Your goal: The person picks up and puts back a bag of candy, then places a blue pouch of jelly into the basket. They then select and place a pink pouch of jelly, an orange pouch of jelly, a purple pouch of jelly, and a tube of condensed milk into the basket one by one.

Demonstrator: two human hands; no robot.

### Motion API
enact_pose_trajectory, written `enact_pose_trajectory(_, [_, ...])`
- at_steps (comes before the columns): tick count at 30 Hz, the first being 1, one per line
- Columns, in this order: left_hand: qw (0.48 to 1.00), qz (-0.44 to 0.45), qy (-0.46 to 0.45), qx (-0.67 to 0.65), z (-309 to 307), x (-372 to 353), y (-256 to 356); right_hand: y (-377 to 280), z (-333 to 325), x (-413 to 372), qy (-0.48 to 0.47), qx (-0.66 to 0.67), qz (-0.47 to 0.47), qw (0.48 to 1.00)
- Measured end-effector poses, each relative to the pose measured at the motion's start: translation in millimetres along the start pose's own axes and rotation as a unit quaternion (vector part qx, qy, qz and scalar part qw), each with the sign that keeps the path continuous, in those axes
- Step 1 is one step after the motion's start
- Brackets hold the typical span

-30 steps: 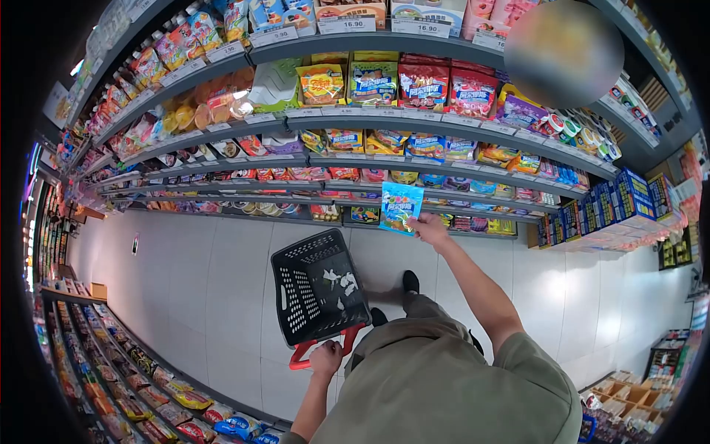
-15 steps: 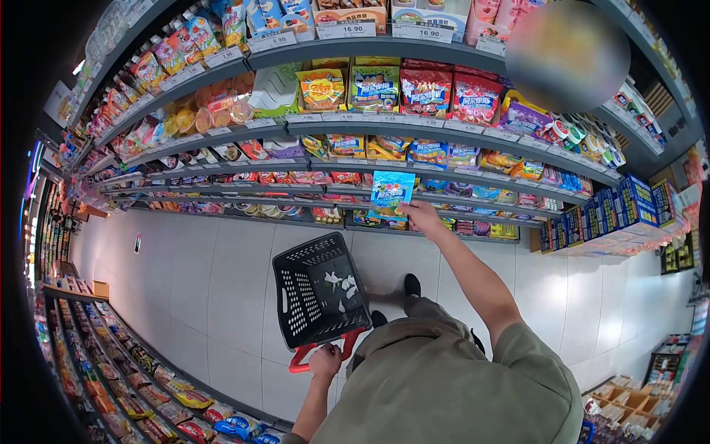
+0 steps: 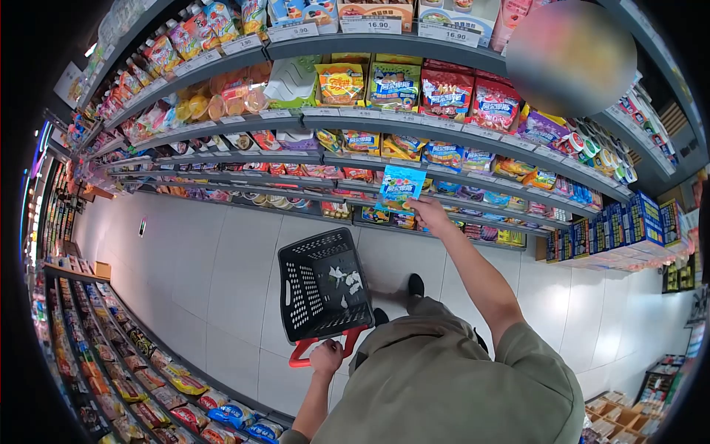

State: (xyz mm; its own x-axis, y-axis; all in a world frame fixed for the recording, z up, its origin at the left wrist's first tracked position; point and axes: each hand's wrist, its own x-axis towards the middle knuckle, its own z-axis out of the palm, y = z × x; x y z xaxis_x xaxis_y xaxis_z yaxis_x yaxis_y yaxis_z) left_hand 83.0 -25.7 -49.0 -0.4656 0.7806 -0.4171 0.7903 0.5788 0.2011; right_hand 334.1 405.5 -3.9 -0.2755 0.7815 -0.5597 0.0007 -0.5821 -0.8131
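Note:
My right hand (image 3: 430,214) pinches the lower right corner of a blue candy bag (image 3: 401,188), held upright in front of the shelves. Behind it are rows of similar coloured candy bags. Down by my left side, my left hand (image 3: 326,357) is closed round the red handle (image 3: 299,354) of a black shopping basket (image 3: 296,292). The basket has perforated walls, and a few crumpled white pieces (image 3: 345,282) lie on its bottom. What those pieces are I cannot make out.
A curved-looking snack shelf (image 3: 414,118) with price tags spans the front. Blue boxes (image 3: 643,218) are stacked at its right end. Another shelf of packaged snacks (image 3: 170,385) runs along the lower left. Pale floor tiles (image 3: 229,274) lie between, with my shoe (image 3: 416,284) on them.
The shelves and basket have shifted slightly in view as my head moves. The blue candy bag stays in my right hand and tilts a little; my left hand keeps the basket handle.

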Motion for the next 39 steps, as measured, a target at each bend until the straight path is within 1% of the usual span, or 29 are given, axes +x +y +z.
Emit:
enact_pose_trajectory(5, [1.0, -0.01, 0.001, 0.01, 2, 1, 1, 5, -6, 3, 0.007, -0.044, -0.015, 0.999])
enact_pose_trajectory(7, [1.0, -0.012, -0.007, 0.01, 1, 2, 1, 5, -6, 5, 0.075, -0.076, -0.069, 0.992])
enact_pose_trajectory(8, [1.0, -0.014, -0.015, 0.01, 1, 2, 1, 8, -10, 10, 0.075, -0.075, -0.068, 0.992])
enact_pose_trajectory(10, [1.0, -0.013, -0.017, 0.011, -1, 3, 1, 4, -17, 19, 0.107, -0.128, -0.103, 0.981])
enact_pose_trajectory(11, [1.0, -0.012, -0.019, 0.01, -1, 3, 1, 1, -20, 22, 0.105, -0.127, -0.102, 0.981])
enact_pose_trajectory(13, [1.0, -0.015, -0.022, 0.012, 0, 3, 1, -7, -26, 28, 0.137, -0.112, -0.117, 0.977])
enact_pose_trajectory(15, [0.999, -0.019, -0.024, 0.014, -1, 3, 2, -18, -34, 38, 0.139, -0.119, -0.127, 0.975])
enact_pose_trajectory(17, [1.0, -0.018, -0.024, 0.009, -3, 3, 4, -31, -40, 46, 0.174, -0.101, -0.148, 0.968])
enact_pose_trajectory(18, [0.999, -0.022, -0.025, 0.009, -3, 2, 4, -36, -43, 52, 0.171, -0.102, -0.146, 0.969])
enact_pose_trajectory(20, [1.0, -0.017, -0.02, 0.001, -4, 2, 5, -39, -54, 69, 0.191, -0.081, -0.238, 0.949])
enact_pose_trajectory(23, [0.999, -0.033, -0.028, 0.002, -2, 4, 5, -52, -58, 73, 0.179, -0.078, -0.236, 0.952])
enact_pose_trajectory(24, [0.999, -0.036, -0.03, 0.001, -2, 4, 5, -56, -58, 74, 0.189, -0.085, -0.23, 0.951])
enact_pose_trajectory(29, [0.999, -0.034, -0.03, 0.004, -4, 5, 7, -65, -54, 88, 0.188, -0.066, -0.223, 0.954])
enact_pose_trajectory(32, [0.999, -0.037, -0.032, 0.001, -5, 5, 7, -72, -48, 96, 0.181, -0.078, -0.222, 0.955])
enact_pose_trajectory(34, [0.999, -0.04, -0.034, -0.001, -5, 5, 8, -76, -44, 105, 0.185, -0.121, -0.225, 0.949])
enact_pose_trajectory(39, [0.999, -0.044, -0.031, -0.011, -7, 6, 9, -78, -39, 120, 0.182, -0.126, -0.214, 0.951])
